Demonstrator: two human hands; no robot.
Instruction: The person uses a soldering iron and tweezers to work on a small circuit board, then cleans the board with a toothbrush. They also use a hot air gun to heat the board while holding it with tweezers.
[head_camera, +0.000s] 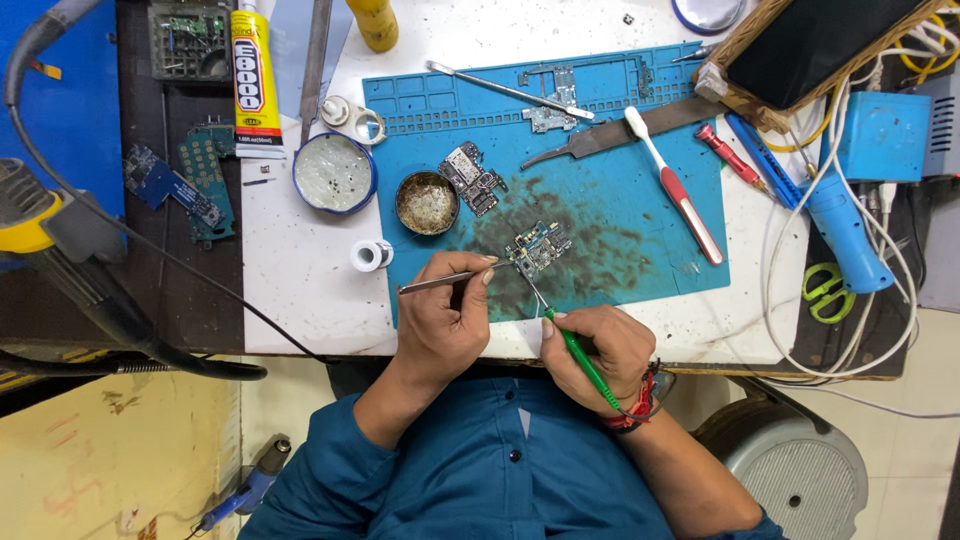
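Observation:
My left hand (447, 318) grips metal tweezers (440, 282) whose tips reach a small circuit board (540, 246) lying on a stained blue work mat (640, 230). My right hand (596, 347) holds a green-handled soldering iron (580, 357); its thin tip points up at the lower edge of the same board. Both hands rest at the near edge of the mat. A second small board (472, 178) lies further back on the mat, beside a round tin (426, 202).
A red-and-white toothbrush (675, 187), a metal spudger (505, 89) and a flat blade (620, 132) lie on the mat. A blue-rimmed dish (334, 172), a glue tube (254, 80), a blue tool (842, 225), green scissors (826, 290) and white cables surround it. A hot-air gun (40, 215) sits left.

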